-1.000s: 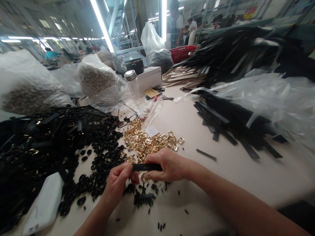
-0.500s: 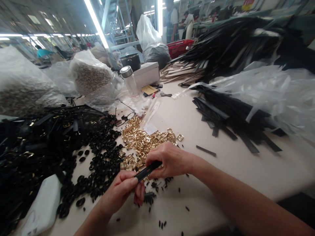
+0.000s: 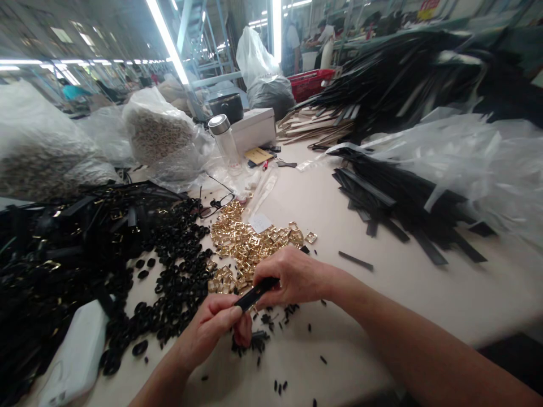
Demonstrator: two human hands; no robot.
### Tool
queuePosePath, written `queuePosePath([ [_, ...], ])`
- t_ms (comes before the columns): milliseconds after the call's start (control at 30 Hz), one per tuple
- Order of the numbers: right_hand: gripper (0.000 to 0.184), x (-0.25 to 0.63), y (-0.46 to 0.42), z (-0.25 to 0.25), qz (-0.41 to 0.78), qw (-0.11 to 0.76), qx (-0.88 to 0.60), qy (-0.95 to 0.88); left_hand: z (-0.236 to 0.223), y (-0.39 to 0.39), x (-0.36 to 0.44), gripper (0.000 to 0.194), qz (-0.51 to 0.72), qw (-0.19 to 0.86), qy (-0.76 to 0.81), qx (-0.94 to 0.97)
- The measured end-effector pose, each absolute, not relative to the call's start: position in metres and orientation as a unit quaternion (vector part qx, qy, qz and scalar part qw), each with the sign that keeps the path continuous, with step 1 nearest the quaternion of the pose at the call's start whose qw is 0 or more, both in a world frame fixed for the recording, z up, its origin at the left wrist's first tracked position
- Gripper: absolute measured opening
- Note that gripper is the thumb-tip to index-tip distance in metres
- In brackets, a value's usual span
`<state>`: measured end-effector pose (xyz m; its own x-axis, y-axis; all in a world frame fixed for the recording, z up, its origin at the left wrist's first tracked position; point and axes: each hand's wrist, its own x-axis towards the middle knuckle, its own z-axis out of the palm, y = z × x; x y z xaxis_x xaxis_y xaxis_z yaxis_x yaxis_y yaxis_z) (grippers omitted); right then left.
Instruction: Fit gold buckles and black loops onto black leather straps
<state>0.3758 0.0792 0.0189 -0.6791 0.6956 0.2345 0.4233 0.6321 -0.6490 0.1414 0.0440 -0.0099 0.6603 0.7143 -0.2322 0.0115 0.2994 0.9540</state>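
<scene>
A black strap (image 3: 250, 298) is stretched between my two hands above the near part of the table. My left hand (image 3: 220, 322) pinches its lower left end between thumb and fingers. Its upper right end is gripped by my right hand (image 3: 288, 277), whose fingers partly cover it. Just behind my hands lies a heap of gold square buckles (image 3: 241, 243). Small black pieces (image 3: 278, 387) are scattered on the tabletop under and in front of my hands. Whether my right fingers hold anything besides the strap is hidden.
Left are round black pieces (image 3: 169, 282), a heap of black straps with gold buckles (image 3: 63, 237) and a white device (image 3: 78, 353). Eyeglasses (image 3: 216, 203) and a glass bottle (image 3: 224, 141) stand farther back. Black strips (image 3: 386, 198) and plastic wrap (image 3: 487, 164) lie right.
Both hands stay in nearly the same place, still holding the strap. The strap is tilted slightly differently, and less of its face with the slot shows.
</scene>
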Motion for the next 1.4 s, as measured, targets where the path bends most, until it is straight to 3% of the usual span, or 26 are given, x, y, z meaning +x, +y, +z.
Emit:
queuePosePath([
  [767, 0.014, 0.378, 0.081, 0.016, 0.268, 0.242, -0.317, -0.877, -0.007, 0.043, 0.144, 0.038, 0.236, 0.753, 0.323, 0.522],
  [867, 0.016, 0.377, 0.082, 0.014, 0.233, 0.242, -0.319, -0.886, -0.005, 0.044, 0.145, 0.039, 0.254, 0.675, 0.367, 0.587],
  [1000, 0.030, 0.372, 0.082, 0.012, 0.102, 0.246, -0.322, -0.909, -0.009, 0.043, 0.148, 0.017, 0.350, 0.532, 0.466, 0.614],
  [1100, 0.033, 0.370, 0.081, 0.009, 0.031, 0.239, -0.312, -0.919, -0.013, 0.041, 0.150, 0.023, 0.419, 0.539, 0.461, 0.567],
  [1267, 0.026, 0.369, 0.082, 0.004, 0.009, 0.251, -0.305, -0.919, -0.014, 0.037, 0.150, 0.008, 0.462, 0.498, 0.422, 0.600],
  [1400, 0.020, 0.369, 0.083, 0.004, 0.027, 0.275, -0.302, -0.912, -0.008, 0.039, 0.148, 0.022, 0.467, 0.352, 0.337, 0.738],
])
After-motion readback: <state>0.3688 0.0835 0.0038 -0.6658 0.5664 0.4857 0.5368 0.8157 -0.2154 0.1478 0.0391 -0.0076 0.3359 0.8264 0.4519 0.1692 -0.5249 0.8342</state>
